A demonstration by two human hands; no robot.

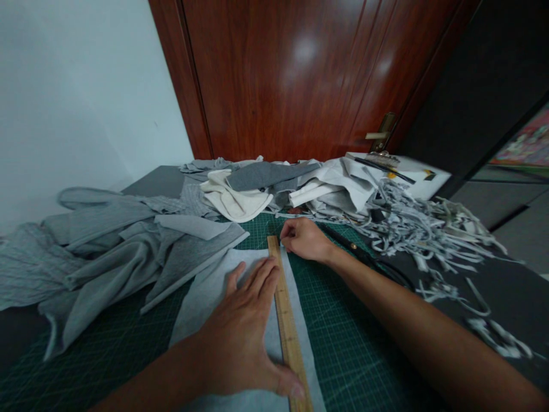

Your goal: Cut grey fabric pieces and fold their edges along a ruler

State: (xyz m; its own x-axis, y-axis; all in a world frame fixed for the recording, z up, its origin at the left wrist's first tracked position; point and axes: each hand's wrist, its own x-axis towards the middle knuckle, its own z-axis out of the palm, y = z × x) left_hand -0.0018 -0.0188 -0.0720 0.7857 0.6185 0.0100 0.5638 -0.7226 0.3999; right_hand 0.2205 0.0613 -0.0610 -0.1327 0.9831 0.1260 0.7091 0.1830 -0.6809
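Note:
A light grey cloth piece lies flat on the green cutting mat, with a wooden ruler lengthwise over it near its right edge. My left hand is spread over the cloth, fingertips and thumb on the ruler. At the far end of the ruler, my right hand is closed by the cloth's far right corner; what its fingers hold is too small to make out. Right of that hand, scissors with black handles lie on the mat, partly behind my right forearm.
Crumpled grey fabric covers the left side. Grey and white cloth pieces are heaped at the back. Thin fabric strips pile up at the right, near a white board. A wooden door stands behind the table.

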